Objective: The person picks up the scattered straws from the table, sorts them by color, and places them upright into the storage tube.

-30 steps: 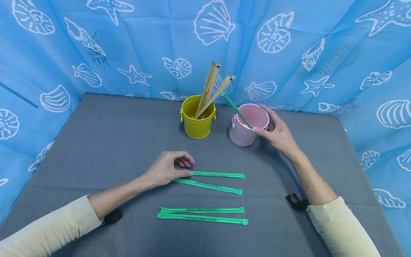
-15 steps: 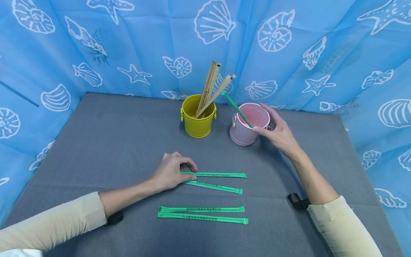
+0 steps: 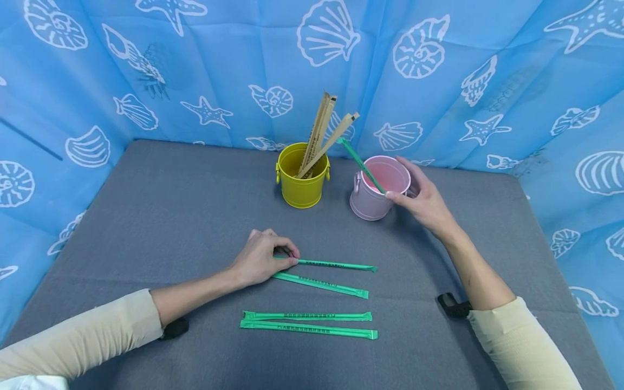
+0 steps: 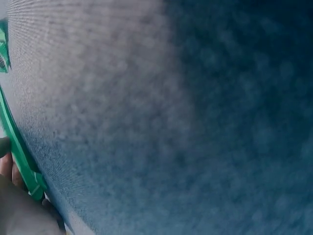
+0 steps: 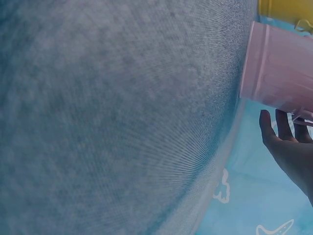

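Observation:
My left hand (image 3: 265, 259) pinches a green paper-wrapped straw (image 3: 337, 264) near its left end, thumb against curled fingers. In the left wrist view this straw (image 4: 19, 149) runs along the left edge, beside the fingers. Just below it on the cloth lies a second wrapped green straw (image 3: 322, 284), its left end close under the hand. My right hand (image 3: 425, 205) grips the pink bucket (image 3: 368, 207) at its right side, thumb at the front rim and fingers round the back. Another green straw (image 3: 359, 162) leans inside that bucket, sticking out to the upper left.
Left of the pink bucket stands a yellow bucket (image 3: 301, 194) with several brown wrapped straws (image 3: 319, 135) in it. Nearer the front, two green straws (image 3: 312, 327) lie side by side on the grey tabletop (image 3: 195, 200). A blue shell-patterned curtain (image 3: 219, 59) hangs behind.
My left hand has shifted slightly right along the upper straw and taken it between thumb and fingers; the straw has turned a little. My right hand stays on the pink bucket.

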Demonstrator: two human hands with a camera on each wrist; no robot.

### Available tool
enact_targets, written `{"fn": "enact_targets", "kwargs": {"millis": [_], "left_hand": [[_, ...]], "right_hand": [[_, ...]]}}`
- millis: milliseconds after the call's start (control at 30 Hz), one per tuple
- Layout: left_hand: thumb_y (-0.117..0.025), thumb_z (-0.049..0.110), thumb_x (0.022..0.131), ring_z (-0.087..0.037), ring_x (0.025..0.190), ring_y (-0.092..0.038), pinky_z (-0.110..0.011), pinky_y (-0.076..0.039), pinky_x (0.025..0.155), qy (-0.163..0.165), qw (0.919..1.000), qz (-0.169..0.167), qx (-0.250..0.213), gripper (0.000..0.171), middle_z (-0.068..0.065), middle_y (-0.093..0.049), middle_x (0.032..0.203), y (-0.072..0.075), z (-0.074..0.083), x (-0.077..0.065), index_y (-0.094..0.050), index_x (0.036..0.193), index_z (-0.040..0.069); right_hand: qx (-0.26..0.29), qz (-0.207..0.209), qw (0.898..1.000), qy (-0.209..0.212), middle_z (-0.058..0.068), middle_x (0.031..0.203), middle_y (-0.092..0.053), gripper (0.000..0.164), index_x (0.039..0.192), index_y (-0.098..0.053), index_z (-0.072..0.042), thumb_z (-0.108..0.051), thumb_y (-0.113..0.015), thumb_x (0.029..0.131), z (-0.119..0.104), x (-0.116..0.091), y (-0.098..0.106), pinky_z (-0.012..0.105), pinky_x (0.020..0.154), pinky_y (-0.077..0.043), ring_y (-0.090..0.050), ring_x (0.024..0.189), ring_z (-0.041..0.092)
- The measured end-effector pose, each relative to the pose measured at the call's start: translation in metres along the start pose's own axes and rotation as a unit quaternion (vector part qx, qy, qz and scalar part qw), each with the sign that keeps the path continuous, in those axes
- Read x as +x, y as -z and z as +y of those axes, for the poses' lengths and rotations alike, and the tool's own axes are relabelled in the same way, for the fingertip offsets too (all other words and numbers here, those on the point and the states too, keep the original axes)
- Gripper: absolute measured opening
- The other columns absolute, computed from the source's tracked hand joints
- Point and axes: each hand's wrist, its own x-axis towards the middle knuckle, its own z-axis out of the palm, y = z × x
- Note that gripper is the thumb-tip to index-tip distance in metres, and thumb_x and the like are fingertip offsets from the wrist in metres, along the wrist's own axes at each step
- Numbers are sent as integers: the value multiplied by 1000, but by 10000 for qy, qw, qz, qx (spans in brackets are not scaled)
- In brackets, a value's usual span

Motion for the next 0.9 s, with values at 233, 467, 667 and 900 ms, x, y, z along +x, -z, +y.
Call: {"fn": "enact_targets", "kwargs": {"millis": [233, 467, 667, 900], "left_hand": [[-73, 25, 92, -6, 63, -57, -26, -47, 59, 7, 9981, -112, -600, 5, 15, -66, 80, 14, 2, 6, -73, 91, 21], [-70, 12, 94, -17, 62, -65, -28, -45, 50, 94, 9895, -213, -1428, 9, -4, -72, 81, 30, 7, 13, -74, 101, 16], [-66, 2, 93, -29, 76, -70, -37, -58, 67, 272, 9748, -168, -2208, 21, -13, -71, 92, 48, 14, 18, -73, 110, 12], [-75, 10, 89, -29, 73, -71, -45, -58, 70, 295, 9664, 253, -2540, 18, -11, -73, 89, 63, 21, 24, -72, 106, 5]], "right_hand": [[-10, 0, 10000, -7, 6, 157, -33, 79, 158, -27, -25, -20, -72, 92, -1, 0, 0, 52, 115, -27, -32, 145, 26], [33, 71, 10000, 1, 5, 156, -35, 79, 157, -28, -25, -18, -72, 92, 1, 0, -1, 50, 115, -28, -33, 144, 26], [97, 71, 9999, 99, 4, 156, -36, 78, 157, -30, -25, -16, -73, 91, 1, 0, -1, 50, 113, -30, -35, 143, 25], [122, 79, 9999, 80, 4, 155, -37, 78, 156, -30, -25, -15, -72, 91, 2, 0, 0, 50, 114, -30, -36, 142, 24]]}}
